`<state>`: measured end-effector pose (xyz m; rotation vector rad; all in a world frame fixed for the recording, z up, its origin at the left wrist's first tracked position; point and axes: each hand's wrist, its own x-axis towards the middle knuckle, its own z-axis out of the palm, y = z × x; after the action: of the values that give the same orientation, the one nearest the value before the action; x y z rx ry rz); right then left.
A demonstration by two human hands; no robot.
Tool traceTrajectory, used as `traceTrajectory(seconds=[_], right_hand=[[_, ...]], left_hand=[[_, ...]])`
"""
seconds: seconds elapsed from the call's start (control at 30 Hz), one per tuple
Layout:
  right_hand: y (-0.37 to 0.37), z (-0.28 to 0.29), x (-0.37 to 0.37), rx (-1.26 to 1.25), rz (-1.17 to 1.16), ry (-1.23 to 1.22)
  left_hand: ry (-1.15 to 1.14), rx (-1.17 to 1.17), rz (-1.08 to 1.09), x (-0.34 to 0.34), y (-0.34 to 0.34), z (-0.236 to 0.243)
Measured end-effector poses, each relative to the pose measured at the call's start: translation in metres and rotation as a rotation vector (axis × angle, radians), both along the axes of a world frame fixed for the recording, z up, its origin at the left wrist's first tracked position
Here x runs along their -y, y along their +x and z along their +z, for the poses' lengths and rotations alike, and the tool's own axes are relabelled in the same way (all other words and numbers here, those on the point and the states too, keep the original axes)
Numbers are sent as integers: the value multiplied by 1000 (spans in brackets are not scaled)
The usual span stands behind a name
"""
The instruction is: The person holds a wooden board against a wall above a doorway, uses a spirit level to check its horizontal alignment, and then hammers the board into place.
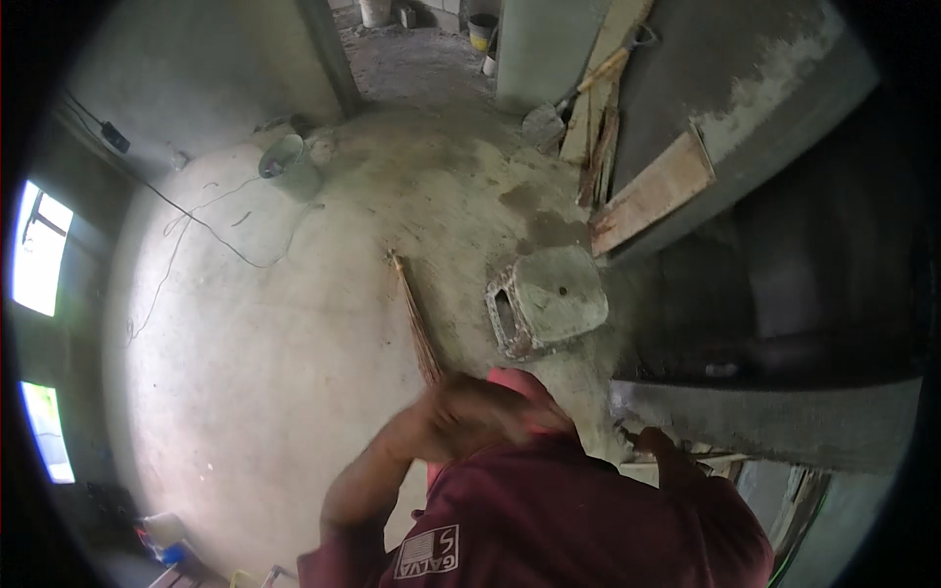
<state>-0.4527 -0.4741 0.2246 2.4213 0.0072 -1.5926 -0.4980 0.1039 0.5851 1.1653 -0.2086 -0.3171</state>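
Note:
My left hand (470,416) is drawn across in front of my chest, over my maroon shirt (549,510). Motion smears its fingers, so what it holds, if anything, does not show. Out to the right, my right hand (649,441) is at the near left end of a grey plastered ledge (765,421). Its fingers look closed around something small and dark that I cannot make out, right by the ledge's corner. Just beyond my left hand, a twig broom (417,323) lies on the floor. Ahead to the right is a cement-smeared box-shaped stool (559,299).
A bucket (290,169) stands at the far left near a loose cable (211,230) on the concrete floor (255,343). A shovel (549,118) and wooden boards (657,191) lean at the far right. Beyond the doorway are more buckets (480,31).

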Motion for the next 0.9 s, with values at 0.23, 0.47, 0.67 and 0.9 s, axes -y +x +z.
traceTrajectory(seconds=[0.23, 0.47, 0.67, 0.9], right_hand=[[66, -50, -105, 16, -116, 239], [173, -117, -204, 106, -272, 449], [218, -4, -249, 121, -694, 587], [184, 21, -290, 257, -953, 456]], left_hand=[[-61, 783, -289, -43, 149, 103], [213, 988, -113, -99, 320, 112], [867, 125, -153, -84, 458, 6], [459, -29, -388, -131, 533, -311]])
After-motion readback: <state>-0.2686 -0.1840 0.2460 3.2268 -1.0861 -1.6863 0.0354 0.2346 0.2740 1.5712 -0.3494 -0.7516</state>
